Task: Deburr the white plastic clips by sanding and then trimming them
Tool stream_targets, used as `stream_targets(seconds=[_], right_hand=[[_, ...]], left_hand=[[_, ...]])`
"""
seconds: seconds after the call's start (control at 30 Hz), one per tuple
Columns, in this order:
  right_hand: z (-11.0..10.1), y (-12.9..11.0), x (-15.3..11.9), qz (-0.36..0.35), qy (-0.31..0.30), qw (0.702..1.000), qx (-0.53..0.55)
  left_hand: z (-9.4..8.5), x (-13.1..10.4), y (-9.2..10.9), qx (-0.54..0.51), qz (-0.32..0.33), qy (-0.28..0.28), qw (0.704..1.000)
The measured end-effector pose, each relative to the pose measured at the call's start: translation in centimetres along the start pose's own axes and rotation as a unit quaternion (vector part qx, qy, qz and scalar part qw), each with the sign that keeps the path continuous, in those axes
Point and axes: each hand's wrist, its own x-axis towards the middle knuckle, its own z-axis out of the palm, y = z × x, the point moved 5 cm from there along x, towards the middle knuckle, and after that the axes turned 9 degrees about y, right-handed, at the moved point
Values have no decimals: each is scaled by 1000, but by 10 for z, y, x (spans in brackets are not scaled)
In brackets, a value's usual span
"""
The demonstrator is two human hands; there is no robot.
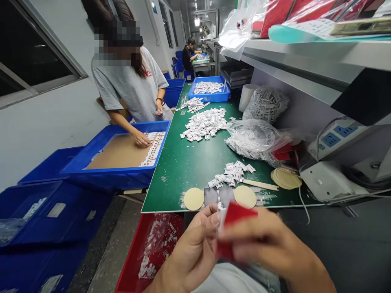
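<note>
Pinching a small white piece (220,209) in your left hand (197,240), you grasp a blurred red sheet (236,213) beside it with your right hand (270,238), at the near edge of the green table (171,179).

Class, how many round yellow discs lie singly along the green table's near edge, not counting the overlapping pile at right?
2: a left disc and a right disc, either side of a dark grey patch. More could be hidden.
</note>
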Motion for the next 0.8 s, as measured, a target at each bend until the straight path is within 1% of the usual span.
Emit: stream_targets(seconds=[0.03,0.07,0.1,0.13,0.2,0.23,0.3,0.33,0.43,0.53,0.63,0.7,0.73,0.8], right_hand=[[-8,1,1,4,74,997,-15],[-18,2,1,19,167,986,-24],[-26,4,0,35,233,972,-16],[-27,7,1,53,246,968,6],[-22,12,6,91,189,977,38],[-22,13,7,102,183,977,36],[-27,15,8,113,230,966,29],[-28,16,9,116,237,964,38],[-17,18,10,140,158,973,89],[-18,15,11,147,182,968,93],[-13,9,15,156,141,974,84],[-15,5,18,153,168,971,70],[-14,4,19,151,165,972,72],[-8,2,22,154,121,977,85]], left_hand=[[1,1,3,10,24,-9,1000],[2,1,6,18,48,-13,999],[3,2,8,28,66,-17,997],[4,2,11,44,81,-22,996],[6,3,12,67,88,-34,993],[6,2,12,72,92,-40,992],[7,1,13,77,110,-45,990],[6,0,13,81,119,-42,989],[5,-3,11,93,132,-37,986],[5,-4,8,109,126,-53,985],[3,-3,6,137,109,-59,983],[1,-2,8,147,115,-59,981],[0,-1,9,148,121,-56,980],[-3,0,10,152,124,-50,979]])
